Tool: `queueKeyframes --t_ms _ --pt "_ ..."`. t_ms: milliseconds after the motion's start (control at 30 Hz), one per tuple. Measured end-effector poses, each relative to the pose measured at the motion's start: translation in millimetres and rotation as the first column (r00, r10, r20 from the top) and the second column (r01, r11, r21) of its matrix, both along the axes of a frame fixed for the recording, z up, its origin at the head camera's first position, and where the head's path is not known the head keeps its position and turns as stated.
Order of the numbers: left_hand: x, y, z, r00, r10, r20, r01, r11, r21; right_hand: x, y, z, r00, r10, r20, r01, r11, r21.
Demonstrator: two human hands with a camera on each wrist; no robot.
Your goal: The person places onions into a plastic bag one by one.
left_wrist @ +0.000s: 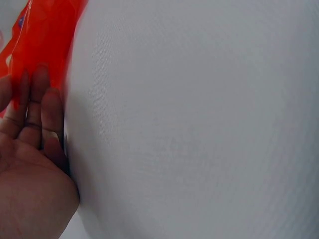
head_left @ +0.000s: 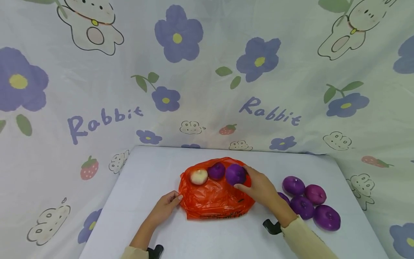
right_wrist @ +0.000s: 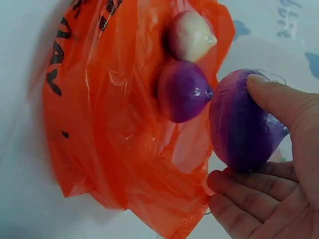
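Observation:
A red plastic bag (head_left: 216, 201) with dark lettering lies on the table. On it, near its far side, are a pale onion (head_left: 198, 177) with a purplish side and a purple onion (head_left: 216, 171). My right hand (head_left: 258, 185) grips another purple onion (right_wrist: 244, 119) between thumb and fingers, at the bag's right part. In the right wrist view, this onion is just beside the other purple one. My left hand (head_left: 165, 207) pinches the bag's left edge, thumb on top; red film covers some fingertips in the left wrist view.
Several purple onions (head_left: 302, 207) sit in a cluster on the table's right side, one partly hidden behind my right forearm. The white table (head_left: 152, 169) has its far edge against a cloth backdrop (head_left: 207, 82) printed with flowers and rabbits.

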State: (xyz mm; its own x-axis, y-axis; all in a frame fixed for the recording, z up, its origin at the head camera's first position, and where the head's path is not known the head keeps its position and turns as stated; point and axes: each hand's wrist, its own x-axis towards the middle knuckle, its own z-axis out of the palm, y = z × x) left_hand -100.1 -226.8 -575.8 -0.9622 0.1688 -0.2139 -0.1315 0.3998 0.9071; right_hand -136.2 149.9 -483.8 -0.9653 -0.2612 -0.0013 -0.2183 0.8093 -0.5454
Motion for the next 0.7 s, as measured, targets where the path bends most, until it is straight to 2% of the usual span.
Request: queueKeyframes --t_ms 367,700 --pt "0.6 -0.5 -0.7 1.000 -0.004 -0.009 0.004 1.000 -0.004 -0.5 -13 0.7 1.000 -0.003 0.024 0.003 1.000 0.005" --pt "0.9 -0.8 -1.0 1.000 0.001 -0.015 -0.001 1.000 0.017 -13.6 -7 -24.7 0.996 -0.031 0.084 0.031 0.999 -0.005"
